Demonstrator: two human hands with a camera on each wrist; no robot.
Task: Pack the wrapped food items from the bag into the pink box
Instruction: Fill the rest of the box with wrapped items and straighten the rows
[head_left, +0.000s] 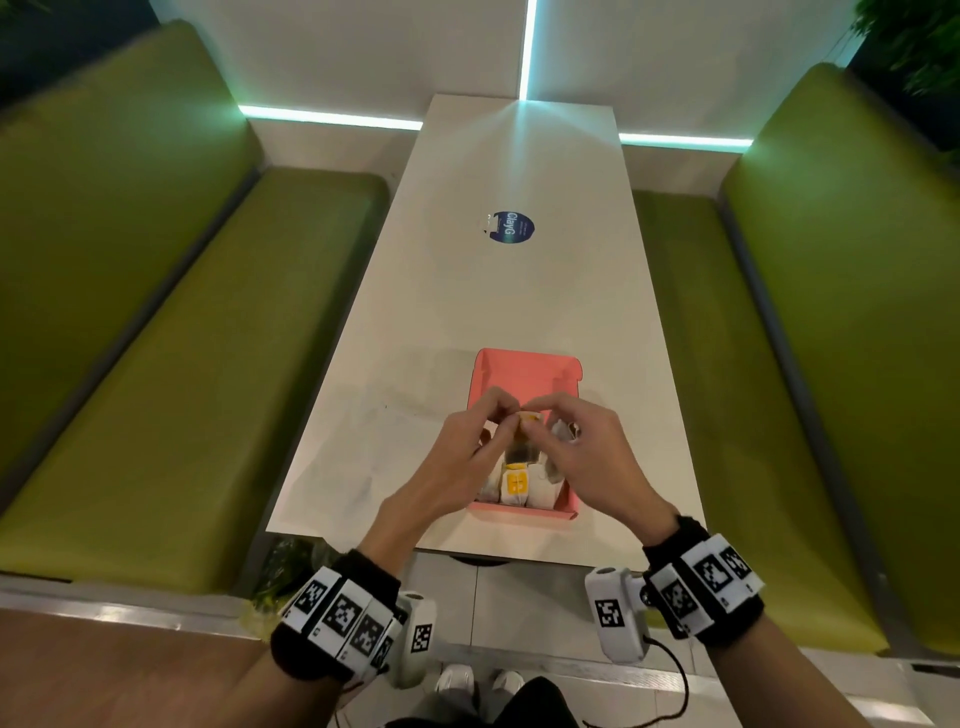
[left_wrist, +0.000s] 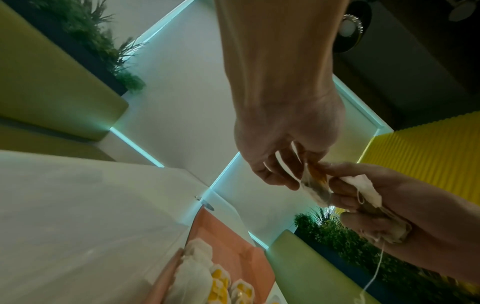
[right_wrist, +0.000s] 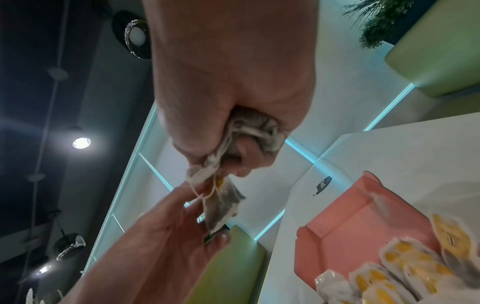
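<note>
Head view looks steeply down from above onto the table (head_left: 519, 291), pink box (head_left: 524, 371) near the bottom edge. Left wrist view sits low beside the box (left_wrist: 228, 242), tilted up toward wall and ceiling. Right wrist view is the same, closer in. All three share the box and both hands.

Long white rectangular table (head_left: 467, 312) as landmark. Round dark-blue sticker with white lettering (head_left: 511, 227) on tabletop, far half. Green padded bench seats (head_left: 171, 322) flank both long sides. Glowing cyan light strips (head_left: 332, 117) on white wall beyond far end. Dark-green leafy plants (left_wrist: 109, 49) behind bench backs.
</note>
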